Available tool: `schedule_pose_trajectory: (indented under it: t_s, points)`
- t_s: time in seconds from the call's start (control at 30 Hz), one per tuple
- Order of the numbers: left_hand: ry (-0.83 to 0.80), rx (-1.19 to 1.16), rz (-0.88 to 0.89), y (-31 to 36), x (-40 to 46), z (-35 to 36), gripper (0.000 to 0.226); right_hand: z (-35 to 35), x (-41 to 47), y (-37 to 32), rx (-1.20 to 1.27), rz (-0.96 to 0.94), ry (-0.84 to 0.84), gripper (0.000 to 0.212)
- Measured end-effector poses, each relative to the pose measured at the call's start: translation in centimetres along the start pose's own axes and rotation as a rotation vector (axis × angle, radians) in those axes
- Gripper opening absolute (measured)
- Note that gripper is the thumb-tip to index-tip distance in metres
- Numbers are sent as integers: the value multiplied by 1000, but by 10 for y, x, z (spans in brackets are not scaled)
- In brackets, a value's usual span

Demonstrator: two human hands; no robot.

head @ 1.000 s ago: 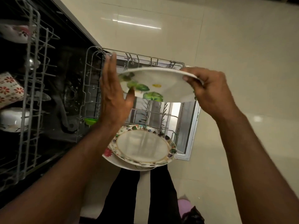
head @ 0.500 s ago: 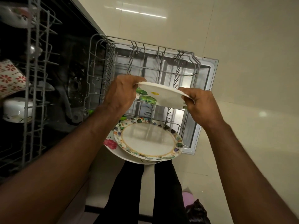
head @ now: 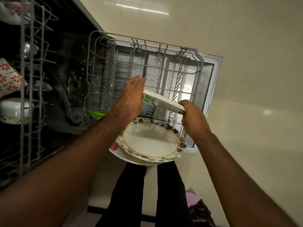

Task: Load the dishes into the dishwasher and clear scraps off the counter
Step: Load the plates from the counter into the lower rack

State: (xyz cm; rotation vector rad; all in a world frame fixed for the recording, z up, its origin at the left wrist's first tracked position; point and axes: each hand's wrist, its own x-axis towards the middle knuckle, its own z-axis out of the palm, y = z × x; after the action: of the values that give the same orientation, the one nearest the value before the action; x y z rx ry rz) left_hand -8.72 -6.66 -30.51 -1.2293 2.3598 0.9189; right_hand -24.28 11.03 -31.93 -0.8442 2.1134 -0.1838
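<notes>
Plate [head: 165,101] lower now (both hands on)

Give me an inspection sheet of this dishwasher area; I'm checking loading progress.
Surface: lower rack pulled out, mostly bare tines.
Job's things: white leaf-print plate held over the rack; two patterned plates at its near edge.
Clutter: green item by the rack; dishes in upper rack.
Grippers: left hand open against the plate; right hand grips its rim.
Cables: nothing seen.
Surroundings: cream tiled floor.
</notes>
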Motion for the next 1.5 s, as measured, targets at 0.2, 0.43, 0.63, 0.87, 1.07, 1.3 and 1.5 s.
schedule_pose_trajectory:
  t_s: [0.2,0.43,0.63,0.87,1.07,1.3,1.5]
  points:
    - [152,-147,55,-24,-21,5,85,0,-17,14,42,18,61,60]
    - [186,-271,-16,-44,-45,6,83,14,-57,23,107,133,142,57]
    - [151,-308,-29,-50,-59,2,78,28,-79,23,261,461,-115,48]
    - [134,-310,-82,-42,-58,-2,54,35,-76,31,405,667,-199,23]
    - [-228,-23,-261,-57,-75,11,33,40,-82,38,579,771,-238,20]
    - [-340,177,-346,-52,-87,24,51,43,-96,33,736,818,-320,12]
    - [-509,292,-359,-45,-93,23,52,54,-106,25,1061,917,-226,24]
